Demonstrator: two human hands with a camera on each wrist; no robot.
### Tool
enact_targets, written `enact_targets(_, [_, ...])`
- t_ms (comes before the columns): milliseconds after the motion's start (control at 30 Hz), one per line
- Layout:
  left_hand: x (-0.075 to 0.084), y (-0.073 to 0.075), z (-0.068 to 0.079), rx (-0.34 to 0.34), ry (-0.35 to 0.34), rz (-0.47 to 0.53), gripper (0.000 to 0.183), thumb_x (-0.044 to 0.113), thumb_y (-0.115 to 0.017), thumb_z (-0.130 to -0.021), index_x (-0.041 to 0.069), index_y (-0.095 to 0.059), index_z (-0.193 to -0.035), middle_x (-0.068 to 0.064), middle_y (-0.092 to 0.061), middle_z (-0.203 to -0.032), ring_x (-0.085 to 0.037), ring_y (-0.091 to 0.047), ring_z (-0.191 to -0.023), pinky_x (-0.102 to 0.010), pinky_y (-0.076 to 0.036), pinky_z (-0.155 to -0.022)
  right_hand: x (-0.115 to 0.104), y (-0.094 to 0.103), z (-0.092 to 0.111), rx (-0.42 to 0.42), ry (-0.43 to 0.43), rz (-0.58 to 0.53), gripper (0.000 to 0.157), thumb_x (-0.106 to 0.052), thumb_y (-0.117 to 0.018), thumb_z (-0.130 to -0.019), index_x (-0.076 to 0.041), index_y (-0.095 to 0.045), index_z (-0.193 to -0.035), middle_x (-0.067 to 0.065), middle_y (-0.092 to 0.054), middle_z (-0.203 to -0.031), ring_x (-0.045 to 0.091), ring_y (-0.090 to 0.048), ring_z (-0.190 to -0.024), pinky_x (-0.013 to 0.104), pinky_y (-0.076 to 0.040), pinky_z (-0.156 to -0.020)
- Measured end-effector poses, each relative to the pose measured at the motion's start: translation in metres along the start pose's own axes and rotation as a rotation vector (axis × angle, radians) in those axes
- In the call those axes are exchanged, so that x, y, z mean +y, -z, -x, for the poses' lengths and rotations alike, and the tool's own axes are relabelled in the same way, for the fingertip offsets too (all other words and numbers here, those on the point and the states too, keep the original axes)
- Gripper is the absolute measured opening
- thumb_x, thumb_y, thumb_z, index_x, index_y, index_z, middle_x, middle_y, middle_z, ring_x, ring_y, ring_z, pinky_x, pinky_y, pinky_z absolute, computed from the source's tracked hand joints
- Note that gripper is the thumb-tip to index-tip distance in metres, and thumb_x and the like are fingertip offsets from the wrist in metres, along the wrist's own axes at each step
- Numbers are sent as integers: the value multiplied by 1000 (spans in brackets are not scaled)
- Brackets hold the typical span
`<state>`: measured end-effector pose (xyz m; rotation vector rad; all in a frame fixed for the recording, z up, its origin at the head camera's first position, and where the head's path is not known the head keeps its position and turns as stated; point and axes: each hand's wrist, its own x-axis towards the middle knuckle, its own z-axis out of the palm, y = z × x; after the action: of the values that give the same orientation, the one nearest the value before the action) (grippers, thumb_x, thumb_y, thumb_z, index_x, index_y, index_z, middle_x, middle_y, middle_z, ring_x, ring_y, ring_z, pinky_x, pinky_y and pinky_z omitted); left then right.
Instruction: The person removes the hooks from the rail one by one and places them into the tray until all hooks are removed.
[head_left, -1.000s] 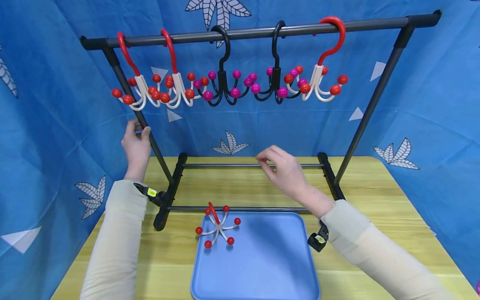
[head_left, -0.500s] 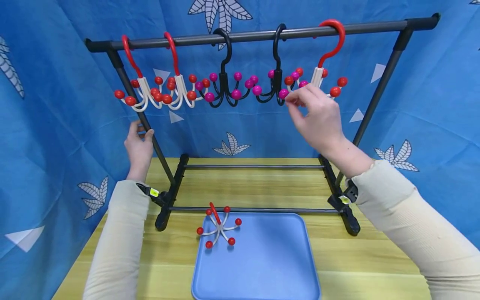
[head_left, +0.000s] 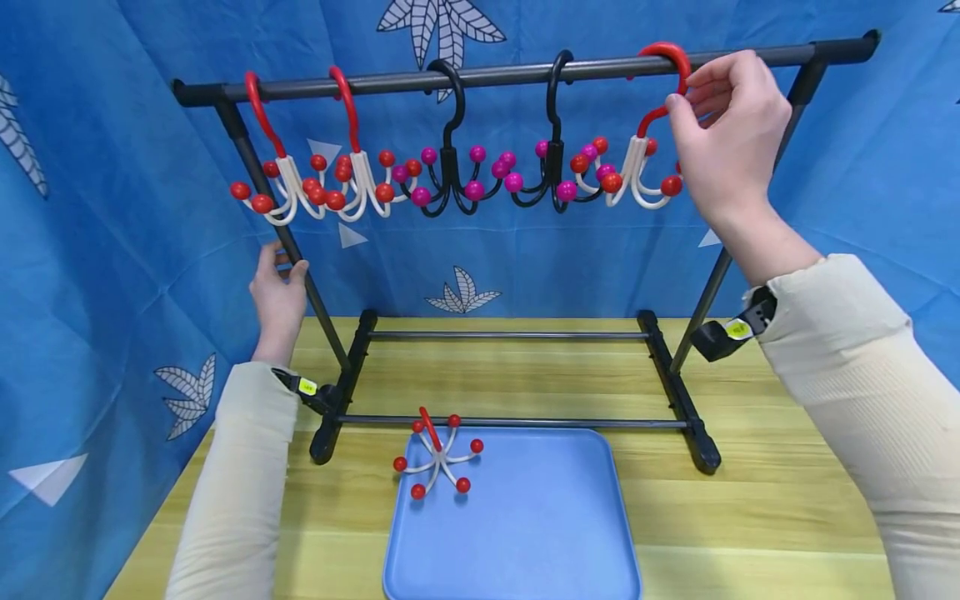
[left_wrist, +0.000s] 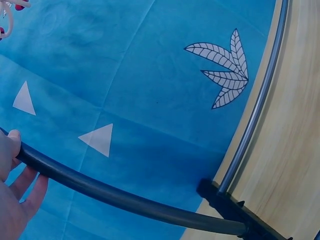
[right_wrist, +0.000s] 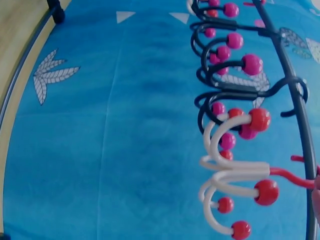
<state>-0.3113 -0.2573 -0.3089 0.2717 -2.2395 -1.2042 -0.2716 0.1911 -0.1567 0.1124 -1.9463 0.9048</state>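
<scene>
My left hand [head_left: 277, 298] holds the rack's dark left post [head_left: 320, 307], thumb on one side and fingers behind it. At the bar's right end, my right hand [head_left: 733, 137] pinches the red hook of a white multi-arm hanger [head_left: 636, 158] with red balls. That hook hangs over the top bar [head_left: 502, 77]. In the right wrist view, only fingertips show at the right edge, by the hanger's [right_wrist: 245, 170] red hook. To its left hang a black hanger [head_left: 553, 158], another black hanger [head_left: 449, 167] with magenta balls, and two red-hooked white hangers [head_left: 362, 179].
A blue tray [head_left: 525, 517] lies on the wooden table in front of the rack. Another red-and-white hanger [head_left: 439, 457] rests at its upper left corner, hook upward. The rack's lower rail [head_left: 517, 422] runs just behind the tray. Blue patterned cloth [head_left: 465, 250] hangs behind and at the sides.
My right hand has risen from the lower middle of the rack, up and right, to the rightmost hanger's hook. My left hand stays on the post.
</scene>
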Motion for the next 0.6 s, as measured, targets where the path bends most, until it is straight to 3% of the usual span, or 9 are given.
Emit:
enact_targets(200, [2,0,1,3,-1,-12,34,18,-48,-94,11,-43,-128,-15,-52,-120,-30,-51,-104,-42,-44,-89,6,-6,-5,6,-81,-31,39,-37,-61,-84,-16,-48,-113,-15,-48,-103,-5,-48,-90,14,-43,-85])
enact_targets(433, [2,0,1,11,-7,-7,34,17,-49,-94,10,-44,-126,-15,-52,-118,-30,-52,-103,-41,-44,-88,6,-13,-7,-116,-245,-78,47,-35,-63,-83,-20,-42,-122,-6,-49,-119,0,-48,-99,18,-43,-88])
enact_targets(600, [1,0,1,5,1,-8,34,19,-48,-94,11,-43,-127,-15,-52,-119,-30,-51,-104,-42,-44,-89,6,-16,-7,-142,-246,-99,41,-31,-62,-85,-20,-46,-121,-2,-54,-119,1,-49,-98,20,-44,-89])
